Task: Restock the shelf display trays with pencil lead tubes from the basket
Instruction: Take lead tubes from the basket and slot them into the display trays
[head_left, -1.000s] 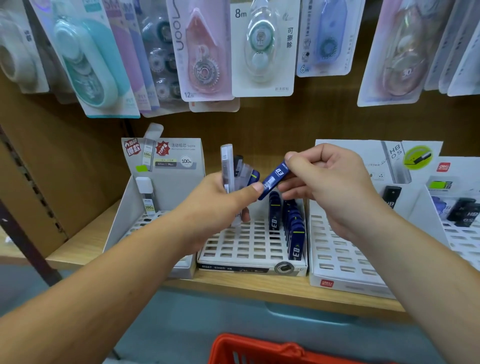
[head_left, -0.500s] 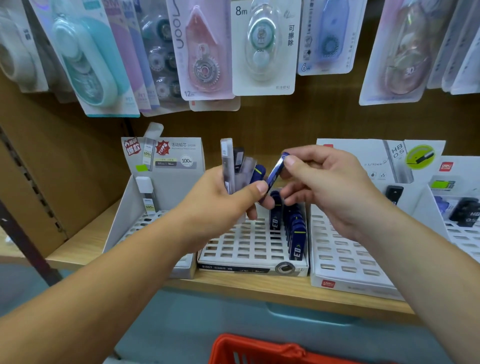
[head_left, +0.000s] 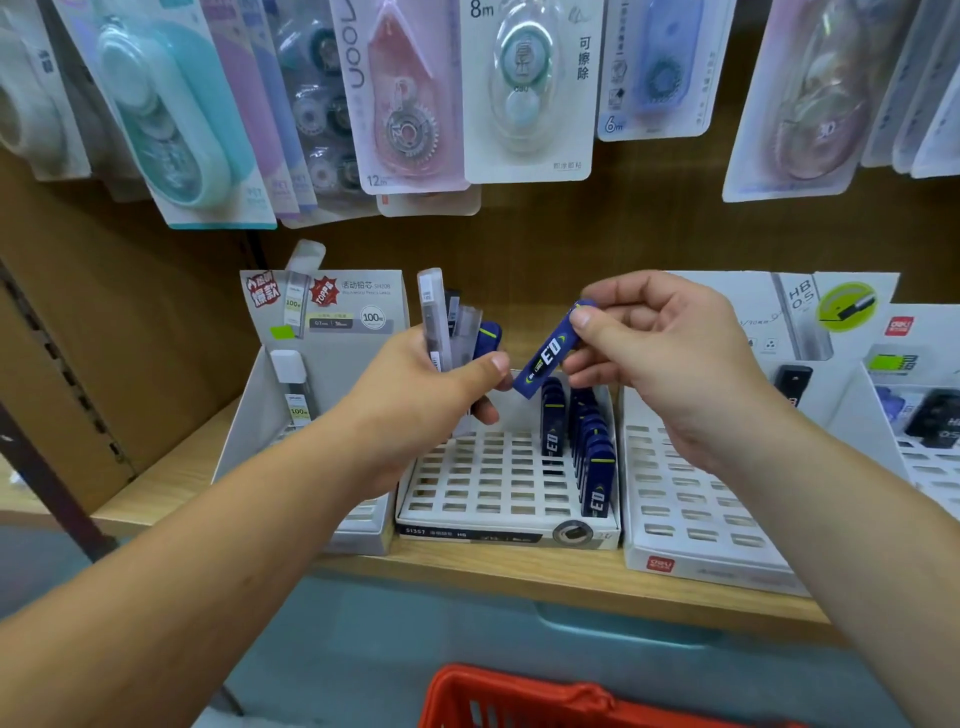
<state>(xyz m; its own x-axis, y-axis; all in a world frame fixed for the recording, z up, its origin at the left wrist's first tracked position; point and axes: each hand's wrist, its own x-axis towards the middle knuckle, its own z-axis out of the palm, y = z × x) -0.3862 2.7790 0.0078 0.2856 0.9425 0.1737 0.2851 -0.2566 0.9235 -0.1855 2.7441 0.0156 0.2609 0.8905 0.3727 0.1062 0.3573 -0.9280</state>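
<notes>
Currently the right hand (head_left: 670, 364) has its fingers (head_left: 584, 318) clamped on the top end of one blue tube (head_left: 550, 353), tilted just above the middle tray (head_left: 483, 467). The left hand (head_left: 431, 395) grips a bunch of spares (head_left: 452, 322) beside it, with the basket (head_left: 545, 696) below the shelf (head_left: 467, 564). Likely best: turn the tube upright, label forward, and seat it in a free slot left of the standing row (head_left: 592, 457); plenty of open slots there, but the left thumb (head_left: 488, 364) sits close to the tube's low end.

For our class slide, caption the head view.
Right hand pinches a blue lead tube over the middle tray; left hand grips more tubes.
</notes>
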